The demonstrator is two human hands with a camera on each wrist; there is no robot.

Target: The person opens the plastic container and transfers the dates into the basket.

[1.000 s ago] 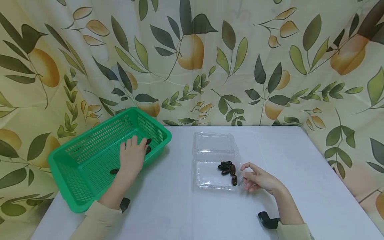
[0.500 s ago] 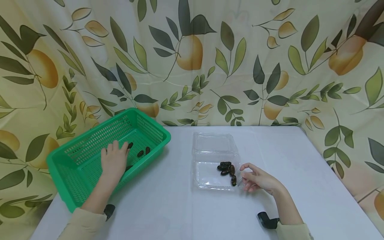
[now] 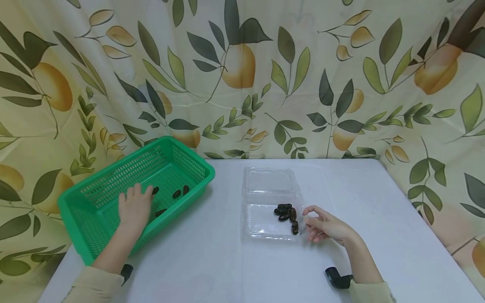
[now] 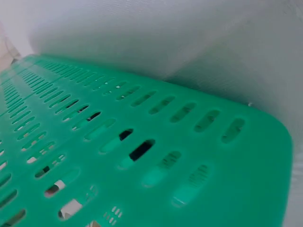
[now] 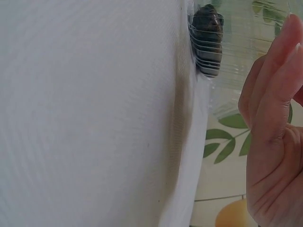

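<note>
Left hand (image 3: 134, 207): drawn further left in green basket (image 3: 189, 163), date (image 3: 155, 190) pinched
Right hand (image 3: 327, 225): unmoved beside clamshell (image 3: 259, 219), can't tell its grip

Indoor tabletop corner, curtained; whether it belongs to a home or a studio, you cannot tell. Backdrop: cream curtain fabric (image 3: 303, 97), printed with orange fruit and green leaves, hanging in soft folds behind your table (image 3: 227, 261) and along both sides of it. Table covering: plain white cloth (image 5: 90, 118), lightly creased. Household-type wares before you: one slotted green plastic basket (image 3: 189, 198), one hinged clear container (image 3: 261, 219). Suggesting a recording setup: your two black wrist cameras (image 3: 338, 277).
</note>
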